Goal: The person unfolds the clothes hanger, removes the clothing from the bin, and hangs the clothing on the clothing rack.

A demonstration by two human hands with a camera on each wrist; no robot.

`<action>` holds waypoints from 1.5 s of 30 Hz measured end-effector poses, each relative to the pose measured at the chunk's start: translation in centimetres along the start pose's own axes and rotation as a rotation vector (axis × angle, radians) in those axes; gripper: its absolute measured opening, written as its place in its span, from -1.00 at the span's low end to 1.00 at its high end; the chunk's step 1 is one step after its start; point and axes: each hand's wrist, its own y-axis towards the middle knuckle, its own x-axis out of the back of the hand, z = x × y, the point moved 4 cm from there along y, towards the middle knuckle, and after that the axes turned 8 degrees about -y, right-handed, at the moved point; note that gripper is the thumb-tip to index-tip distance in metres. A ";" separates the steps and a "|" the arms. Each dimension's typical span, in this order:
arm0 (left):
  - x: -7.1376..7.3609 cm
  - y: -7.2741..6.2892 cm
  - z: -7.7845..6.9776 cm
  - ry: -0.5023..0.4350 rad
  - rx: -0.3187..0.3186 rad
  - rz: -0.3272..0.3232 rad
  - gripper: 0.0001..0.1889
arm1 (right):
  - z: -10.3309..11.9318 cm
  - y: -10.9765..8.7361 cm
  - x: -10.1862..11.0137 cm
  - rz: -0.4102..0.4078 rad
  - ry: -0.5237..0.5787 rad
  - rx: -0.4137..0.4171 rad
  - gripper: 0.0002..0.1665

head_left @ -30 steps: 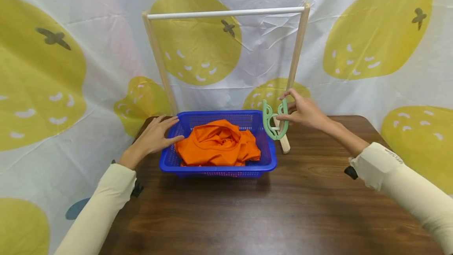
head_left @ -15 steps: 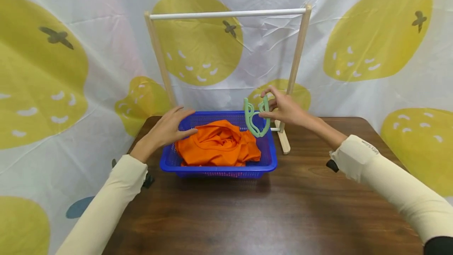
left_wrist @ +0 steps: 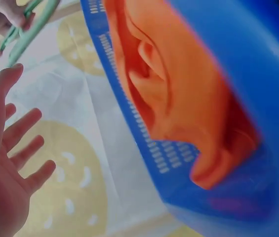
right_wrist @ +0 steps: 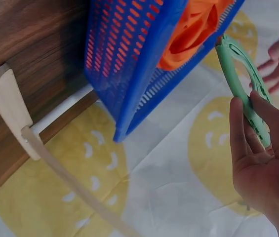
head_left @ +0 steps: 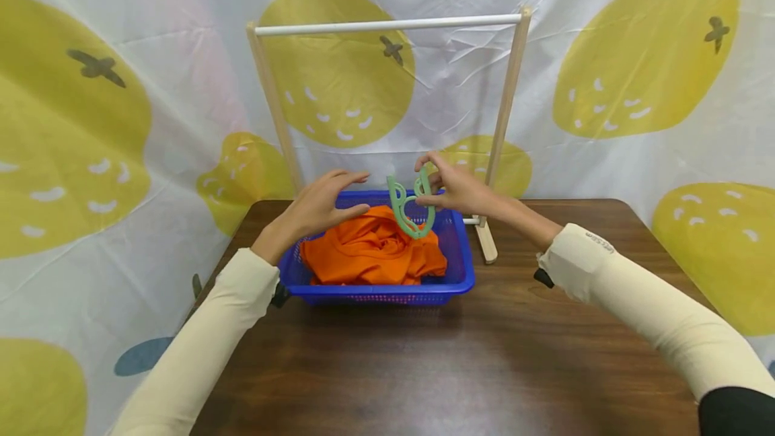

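Observation:
Above a blue basket (head_left: pixel 375 289), my right hand (head_left: pixel 455 188) pinches a light green folding clothes hanger (head_left: pixel 395 202) between thumb and fingers. The hanger is folded, its two arms pointing up. My left hand (head_left: pixel 321 207) hovers over the basket's left side, thumb and fingers apart, holding nothing. In the left wrist view, its thumb is near the lower end of the hanger (left_wrist: pixel 36 29); whether they touch I cannot tell. An orange shirt (head_left: pixel 369 258) lies crumpled in the basket, neckline up. The right wrist view shows the hanger (right_wrist: pixel 234 74) between the fingers.
Behind the basket stands a clothes rack with a white top bar (head_left: pixel 387 25) and wooden posts (head_left: pixel 508 86). Its right foot (head_left: pixel 486 242) rests beside the basket on the brown table (head_left: pixel 484 348). A lemon-patterned curtain (head_left: pixel 472 93) hangs behind.
My right hand has carried the hanger left, from beside the rack's right foot to over the basket. My left hand has moved right, from the basket's left rim toward the hanger.

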 end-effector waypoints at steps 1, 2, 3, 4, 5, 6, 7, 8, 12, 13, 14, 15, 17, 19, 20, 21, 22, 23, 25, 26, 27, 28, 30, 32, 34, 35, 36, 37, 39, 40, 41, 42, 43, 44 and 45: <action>0.0 0.3 -0.3 -0.007 -0.007 0.000 -0.31 | 0.2 0.2 -0.1 0.006 -0.002 0.006 -0.36; -0.1 0.6 -0.6 -0.015 -0.013 0.001 -0.31 | 0.4 0.4 -0.2 0.013 -0.009 0.012 -0.37; -0.1 0.8 -0.9 -0.021 -0.018 0.002 -0.30 | 0.7 0.5 -0.3 0.018 -0.024 0.018 -0.37; -0.1 1.1 -1.2 -0.025 -0.027 0.003 -0.31 | 0.9 0.7 -0.4 0.022 -0.035 0.024 -0.38; -0.1 1.3 -1.5 -0.030 -0.036 0.004 -0.31 | 1.2 0.8 -0.5 0.026 -0.046 0.031 -0.38; -0.2 1.5 -1.7 -0.033 -0.046 0.005 -0.31 | 1.4 0.9 -0.6 0.029 -0.060 0.035 -0.38; -0.2 1.6 -1.9 -0.039 -0.056 0.004 -0.32 | 1.6 1.0 -0.6 0.033 -0.066 0.039 -0.39; -0.3 1.8 -2.1 -0.043 -0.066 0.005 -0.33 | 1.8 1.0 -0.7 0.037 -0.074 0.039 -0.38; -0.5 2.2 -2.6 -0.063 -0.100 0.007 -0.38 | 2.5 1.2 -1.0 0.045 -0.059 0.058 -0.38; -0.6 2.3 -2.7 -0.072 -0.105 0.008 -0.40 | 2.6 1.3 -1.0 0.046 -0.052 0.065 -0.37; -0.6 2.3 -2.7 -0.079 -0.108 0.009 -0.43 | 2.7 1.3 -1.1 0.041 -0.054 0.070 -0.37; -0.7 2.4 -2.8 -0.087 -0.110 0.008 -0.45 | 2.7 1.3 -1.1 0.036 -0.054 0.076 -0.37; -0.8 2.3 -2.7 -0.108 -0.110 0.005 -0.50 | 2.7 1.3 -1.2 0.027 -0.064 0.081 -0.37; -0.8 2.3 -2.6 -0.128 -0.111 0.001 -0.55 | 2.7 1.3 -1.3 0.017 -0.066 0.089 -0.37; -0.8 2.2 -2.5 -0.137 -0.110 -0.002 -0.56 | 2.7 1.3 -1.3 0.013 -0.066 0.092 -0.38; -0.8 2.2 -2.4 -0.148 -0.109 -0.004 -0.58 | 2.6 1.2 -1.3 0.010 -0.056 0.095 -0.39; -0.8 2.2 -2.3 -0.159 -0.106 -0.006 -0.59 | 2.6 1.2 -1.3 0.005 -0.047 0.098 -0.39; -0.7 2.1 -2.3 -0.170 -0.101 -0.009 -0.61 | 2.5 1.2 -1.2 -0.005 -0.043 0.100 -0.39; -0.5 2.0 -2.0 -0.176 -0.097 -0.025 -0.64 | 2.4 1.2 -1.1 -0.037 -0.032 0.103 -0.39; -0.3 1.9 -1.9 -0.176 -0.095 -0.036 -0.66 | 2.4 1.2 -0.9 -0.057 -0.025 0.101 -0.39; -0.1 1.8 -1.7 -0.180 -0.097 -0.048 -0.68 | 2.3 1.2 -0.8 -0.078 -0.014 0.098 -0.39; 0.1 1.7 -1.6 -0.177 -0.098 -0.062 -0.70 | 2.3 1.2 -0.7 -0.098 -0.002 0.096 -0.38; 0.4 1.4 -1.3 -0.166 -0.102 -0.092 -0.74 | 2.2 1.1 -0.4 -0.136 0.028 0.095 -0.38; 0.7 1.0 -1.0 -0.169 -0.101 -0.113 -0.77 | 2.1 1.0 -0.3 -0.164 0.055 0.093 -0.38; 0.9 0.6 -0.7 -0.166 -0.095 -0.129 -0.79 | 2.1 0.9 -0.2 -0.189 0.064 0.097 -0.37; 1.0 0.5 -0.6 -0.170 -0.090 -0.133 -0.80 | 2.1 0.8 -0.1 -0.201 0.061 0.095 -0.37; 1.1 0.3 -0.5 -0.177 -0.085 -0.136 -0.80 | 2.1 0.8 -0.1 -0.209 0.061 0.091 -0.37; 1.1 0.1 -0.3 -0.176 -0.081 -0.140 -0.80 | 2.0 0.7 0.0 -0.214 0.069 0.082 -0.37; 1.1 -0.2 -0.2 -0.171 -0.077 -0.143 -0.81 | 1.8 0.7 0.0 -0.229 0.087 0.068 -0.37; 1.2 -0.3 -0.1 -0.175 -0.075 -0.141 -0.81 | 1.7 0.6 0.0 -0.235 0.104 0.057 -0.37; 1.2 -0.5 0.0 -0.175 -0.071 -0.138 -0.81 | 1.7 0.6 0.0 -0.242 0.126 0.049 -0.36; 1.2 -0.6 0.1 -0.174 -0.070 -0.137 -0.82 | 1.6 0.6 0.0 -0.251 0.150 0.039 -0.36; 1.2 -0.8 0.2 -0.175 -0.066 -0.134 -0.82 | 1.5 0.6 0.1 -0.263 0.173 0.030 -0.37; 1.1 -1.0 0.3 -0.177 -0.059 -0.129 -0.82 | 1.4 0.5 0.1 -0.277 0.194 0.027 -0.37; 1.1 -1.1 0.5 -0.181 -0.051 -0.125 -0.83 | 1.4 0.5 0.2 -0.290 0.216 0.021 -0.37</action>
